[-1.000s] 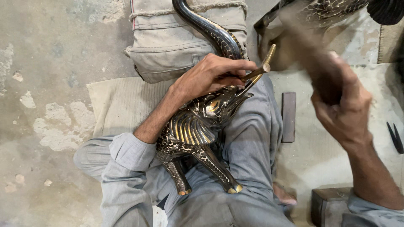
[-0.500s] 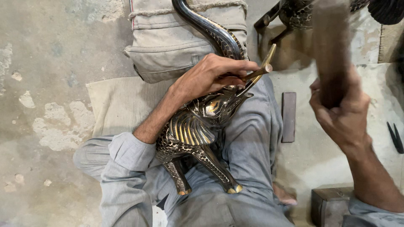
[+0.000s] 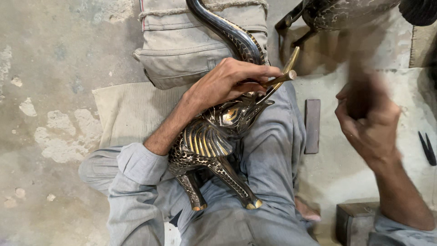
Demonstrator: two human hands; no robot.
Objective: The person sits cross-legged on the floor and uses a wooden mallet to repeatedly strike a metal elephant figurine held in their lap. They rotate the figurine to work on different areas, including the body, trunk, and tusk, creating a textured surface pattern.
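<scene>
Soft, even daylight all over, no hard shadows on the grey concrete floor (image 3: 59, 68). Bright glints run along the polished black-and-gold metal elephant figure (image 3: 214, 141), strongest on its curved trunk. The left hand (image 3: 227, 84) reads sharp, every knuckle clear. The right hand (image 3: 368, 123) is smeared with motion blur, and whatever it grips dissolves into a brown streak. Corners look slightly darker.

A folded beige canvas bag (image 3: 191, 41) lay on the stained concrete floor (image 3: 54, 68). A flat dark rectangular stone (image 3: 312, 125) rested beside small black metal snips (image 3: 427, 148). Another dark patterned metal figure (image 3: 346, 13) stood near a dark square block (image 3: 353, 223).
</scene>
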